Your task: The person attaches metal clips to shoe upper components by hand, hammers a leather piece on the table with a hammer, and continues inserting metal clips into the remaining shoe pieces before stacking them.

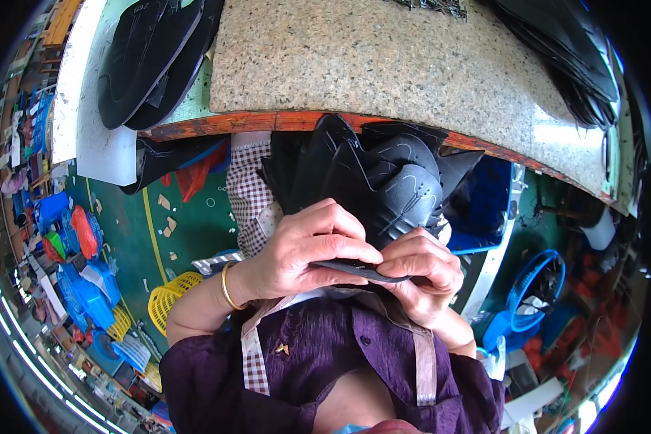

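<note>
Your left hand [315,244] and right hand [428,273] pinch a black piece [364,273] between closed fingers, where even pressure likely steadies it.

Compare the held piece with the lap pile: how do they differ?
The held piece is pinched between the left hand and right hand; neither grips the lap pile. The held piece shows nearly edge-on, as a thin strip; the lap pile shows broad faces, some with pale lines. The lap pile looks far bulkier than the held piece. Both are black.
</note>
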The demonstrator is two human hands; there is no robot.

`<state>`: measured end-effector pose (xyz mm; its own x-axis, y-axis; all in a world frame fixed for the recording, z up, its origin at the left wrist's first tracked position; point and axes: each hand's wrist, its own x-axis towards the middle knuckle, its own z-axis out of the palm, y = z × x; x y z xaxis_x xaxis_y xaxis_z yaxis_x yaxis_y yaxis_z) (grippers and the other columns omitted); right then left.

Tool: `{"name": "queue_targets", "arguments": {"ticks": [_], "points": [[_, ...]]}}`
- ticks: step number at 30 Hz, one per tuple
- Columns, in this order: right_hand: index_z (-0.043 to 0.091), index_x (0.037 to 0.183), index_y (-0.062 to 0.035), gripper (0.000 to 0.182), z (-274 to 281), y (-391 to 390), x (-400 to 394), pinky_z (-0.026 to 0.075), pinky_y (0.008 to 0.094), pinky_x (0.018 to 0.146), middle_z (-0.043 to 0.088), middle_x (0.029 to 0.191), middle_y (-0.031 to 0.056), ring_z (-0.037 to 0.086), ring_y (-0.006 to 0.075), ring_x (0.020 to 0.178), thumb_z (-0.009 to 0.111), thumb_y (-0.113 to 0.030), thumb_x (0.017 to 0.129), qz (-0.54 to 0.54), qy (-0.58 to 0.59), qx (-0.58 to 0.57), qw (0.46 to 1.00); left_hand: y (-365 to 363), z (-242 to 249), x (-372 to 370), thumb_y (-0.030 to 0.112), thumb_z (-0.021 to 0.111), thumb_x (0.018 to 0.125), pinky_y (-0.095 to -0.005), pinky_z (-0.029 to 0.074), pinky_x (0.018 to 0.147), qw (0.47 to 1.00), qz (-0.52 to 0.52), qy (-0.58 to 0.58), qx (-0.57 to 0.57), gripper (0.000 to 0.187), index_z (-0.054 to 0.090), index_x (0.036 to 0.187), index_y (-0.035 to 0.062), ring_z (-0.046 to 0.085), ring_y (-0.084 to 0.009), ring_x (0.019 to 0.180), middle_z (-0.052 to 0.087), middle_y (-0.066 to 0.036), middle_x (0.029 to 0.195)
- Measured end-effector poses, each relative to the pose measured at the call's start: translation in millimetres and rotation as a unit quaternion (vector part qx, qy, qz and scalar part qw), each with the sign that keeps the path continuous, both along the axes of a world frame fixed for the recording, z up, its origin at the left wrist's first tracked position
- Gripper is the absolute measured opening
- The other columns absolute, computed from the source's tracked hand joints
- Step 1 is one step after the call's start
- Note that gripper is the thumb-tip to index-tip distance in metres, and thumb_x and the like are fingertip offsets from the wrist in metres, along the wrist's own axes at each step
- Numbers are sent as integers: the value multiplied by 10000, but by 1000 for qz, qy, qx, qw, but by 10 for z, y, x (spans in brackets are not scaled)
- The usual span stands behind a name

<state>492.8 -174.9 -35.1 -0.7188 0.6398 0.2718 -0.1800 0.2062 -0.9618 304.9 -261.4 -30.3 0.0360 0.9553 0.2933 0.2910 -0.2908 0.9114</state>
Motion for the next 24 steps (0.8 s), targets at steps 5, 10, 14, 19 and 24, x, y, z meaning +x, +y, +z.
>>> {"name": "queue_targets", "arguments": {"ticks": [5,10,14,19,24], "points": [[672,843,-17,133,12,7,19,504,301,624,671,808,91,645,213,712,699,5,714,20,6,-11,1000,40,0,-26,260,773,700,-302,457,597,998,-26,39,28,311,676,940,88,555,-195,705,582,-19,841],[675,831,-6,260,67,-43,6,520,295,622,669,797,103,644,218,702,691,56,578,-37,-12,100,994,70,7,-36,235,765,709,-308,458,589,998,-47,35,24,261,668,906,92,547,-204,700,582,-15,818],[678,823,-7,260,79,-21,0,527,276,608,666,783,100,641,216,694,722,33,570,-57,-17,174,983,25,-55,17,211,760,723,-307,458,605,999,-25,0,28,247,662,910,82,545,-210,700,587,-25,812],[680,829,-18,237,70,0,17,528,268,618,668,809,88,640,211,723,753,-13,604,-69,-30,248,966,-9,25,75,211,759,747,-299,455,639,995,20,-49,-79,287,647,951,44,552,-185,746,588,-52,857],[681,844,-25,237,55,-12,20,527,265,626,667,831,86,640,212,740,749,-6,618,-70,-27,231,970,-63,83,71,193,781,728,-275,452,673,984,25,-99,-146,280,671,933,38,560,-158,789,584,-50,893]]}}
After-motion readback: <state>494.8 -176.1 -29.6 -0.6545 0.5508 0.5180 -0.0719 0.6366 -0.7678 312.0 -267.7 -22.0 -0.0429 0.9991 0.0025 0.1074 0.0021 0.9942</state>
